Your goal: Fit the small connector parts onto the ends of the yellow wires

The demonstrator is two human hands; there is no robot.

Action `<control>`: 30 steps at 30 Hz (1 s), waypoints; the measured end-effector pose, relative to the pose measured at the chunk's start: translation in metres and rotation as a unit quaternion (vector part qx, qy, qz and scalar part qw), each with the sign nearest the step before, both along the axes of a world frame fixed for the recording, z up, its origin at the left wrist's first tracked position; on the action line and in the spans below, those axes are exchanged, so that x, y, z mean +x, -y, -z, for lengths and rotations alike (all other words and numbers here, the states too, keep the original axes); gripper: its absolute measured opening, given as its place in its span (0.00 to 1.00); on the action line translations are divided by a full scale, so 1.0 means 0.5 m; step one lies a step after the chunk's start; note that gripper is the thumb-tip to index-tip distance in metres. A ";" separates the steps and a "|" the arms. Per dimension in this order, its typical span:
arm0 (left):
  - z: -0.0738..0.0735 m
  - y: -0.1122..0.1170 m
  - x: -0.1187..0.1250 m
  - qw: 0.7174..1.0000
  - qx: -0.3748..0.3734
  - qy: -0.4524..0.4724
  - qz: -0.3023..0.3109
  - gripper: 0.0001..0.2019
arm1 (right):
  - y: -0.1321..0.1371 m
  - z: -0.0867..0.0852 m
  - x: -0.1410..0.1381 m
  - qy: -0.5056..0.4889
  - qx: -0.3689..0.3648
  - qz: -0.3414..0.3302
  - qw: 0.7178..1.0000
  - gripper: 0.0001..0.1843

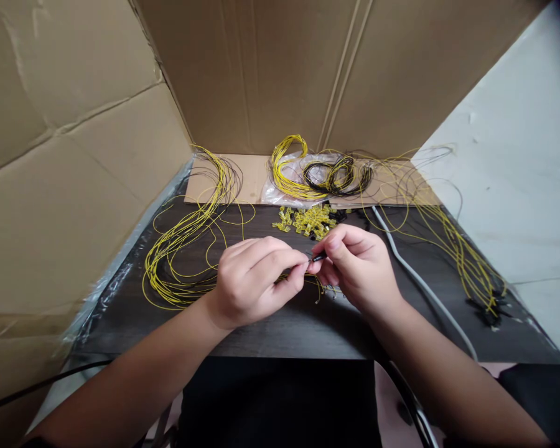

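My left hand (259, 277) is closed, thumb and forefinger pinching a thin wire whose tip barely shows. Facing it, my right hand (366, 270) grips a small black connector piece (319, 256) between thumb and fingers. The two sets of fingertips nearly meet, and the wire end and the black piece are close together; whether they are joined I cannot tell. A loop of yellow and black wires (168, 274) runs beneath my left hand. Bare wire ends (331, 290) stick out below my right hand. Just behind the hands lies a pile of small clear yellow pieces (315, 219).
Coiled yellow wire (280, 177) and a black wire coil (340, 176) rest on a plastic bag at the back. At right lie yellow wires ending in black connectors (490, 308). A white cable (420, 280) crosses the dark table (280, 339). Cardboard walls (280, 74) stand behind and left.
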State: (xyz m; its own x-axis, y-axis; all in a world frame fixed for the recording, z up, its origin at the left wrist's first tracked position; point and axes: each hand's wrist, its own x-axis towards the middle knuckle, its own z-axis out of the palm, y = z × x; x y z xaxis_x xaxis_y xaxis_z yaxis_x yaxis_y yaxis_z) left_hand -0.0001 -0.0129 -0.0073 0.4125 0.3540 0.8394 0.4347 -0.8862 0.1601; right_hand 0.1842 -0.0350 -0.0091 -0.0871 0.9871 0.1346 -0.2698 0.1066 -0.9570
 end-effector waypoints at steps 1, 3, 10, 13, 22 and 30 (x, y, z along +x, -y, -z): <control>0.000 0.000 0.000 1.000 0.000 -0.001 -0.001 0.05 | 0.000 0.000 0.000 -0.001 -0.002 0.002 1.000 0.16; -0.001 0.001 0.000 1.000 0.000 -0.002 -0.002 0.05 | 0.000 0.000 -0.001 -0.003 -0.003 0.005 1.000 0.15; -0.002 0.002 0.001 1.000 0.005 -0.002 -0.006 0.04 | -0.002 0.002 -0.003 0.001 -0.005 0.008 1.000 0.15; -0.001 0.001 0.001 1.000 0.003 -0.007 -0.002 0.04 | -0.002 0.002 -0.004 0.003 -0.008 0.016 1.000 0.16; 0.001 -0.003 0.000 1.000 0.002 -0.021 0.004 0.05 | -0.003 0.003 -0.003 -0.005 -0.001 0.010 1.000 0.14; -0.001 -0.004 0.000 1.000 0.011 -0.027 0.001 0.04 | -0.003 0.003 -0.003 0.008 -0.007 0.018 1.000 0.16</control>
State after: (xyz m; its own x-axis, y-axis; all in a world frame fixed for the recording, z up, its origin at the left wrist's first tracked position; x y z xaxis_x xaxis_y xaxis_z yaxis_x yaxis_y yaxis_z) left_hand 0.0000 -0.0110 -0.0068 0.4579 0.3356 0.8232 0.4409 -0.8898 0.1175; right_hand 0.1826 -0.0333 -0.0108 -0.0539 0.9914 0.1196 -0.2512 0.1025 -0.9625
